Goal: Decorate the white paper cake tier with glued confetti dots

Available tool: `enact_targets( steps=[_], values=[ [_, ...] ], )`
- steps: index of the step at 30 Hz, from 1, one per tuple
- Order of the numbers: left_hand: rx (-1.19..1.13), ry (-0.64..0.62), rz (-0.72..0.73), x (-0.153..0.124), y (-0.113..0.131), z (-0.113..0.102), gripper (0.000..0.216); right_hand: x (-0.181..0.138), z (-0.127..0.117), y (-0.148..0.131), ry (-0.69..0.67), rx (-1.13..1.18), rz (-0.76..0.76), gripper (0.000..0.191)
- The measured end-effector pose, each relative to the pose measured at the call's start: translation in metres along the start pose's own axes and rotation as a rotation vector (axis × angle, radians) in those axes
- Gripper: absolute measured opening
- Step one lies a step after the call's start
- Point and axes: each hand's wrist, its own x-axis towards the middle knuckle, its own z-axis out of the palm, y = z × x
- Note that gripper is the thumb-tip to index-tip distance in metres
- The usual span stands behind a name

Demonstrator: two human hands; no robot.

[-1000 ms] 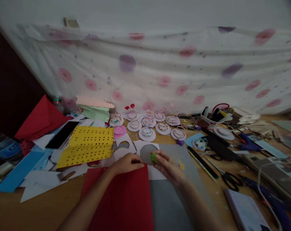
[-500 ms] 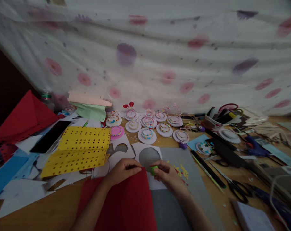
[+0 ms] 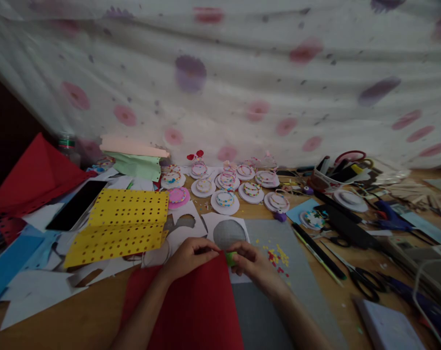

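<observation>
A sheet of red paper [image 3: 195,311] hangs from my left hand [image 3: 193,260], whose thumb and fingers pinch its top edge near the upper right corner. My right hand [image 3: 255,267] is closed round a small green craft punch [image 3: 230,259], which meets that corner; whether paper sits inside its slot is hidden. Just beyond my hands lies a white card with a round cut-out [image 3: 246,228]. Yellow and red punched dots [image 3: 278,257] are scattered on the grey cutting mat [image 3: 264,311] beside my right hand.
Yellow paper full of punched holes [image 3: 122,223], a phone [image 3: 76,205] and paper scraps [image 3: 34,291] lie left. Several small decorated paper hats [image 3: 225,201] stand at the back. To the right are scissors [image 3: 362,279], a black pen [image 3: 318,253] and a tool bowl [image 3: 326,183].
The green punch in my right hand has come up against the red paper's corner, where a small gap showed before. My left hand keeps its pinch. The view has shifted slightly.
</observation>
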Motion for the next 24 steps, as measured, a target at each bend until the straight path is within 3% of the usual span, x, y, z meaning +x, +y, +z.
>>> enact_targets(
  steps=[9,24],
  values=[
    [-0.037,0.004,0.018,0.000,-0.005,0.003,0.022,-0.003,0.005,-0.006,0.057,-0.153,-0.087,0.034],
    [-0.062,0.004,0.038,0.001,-0.004,0.004,0.021,0.002,0.006,0.015,0.004,-0.040,-0.050,0.037]
  ],
)
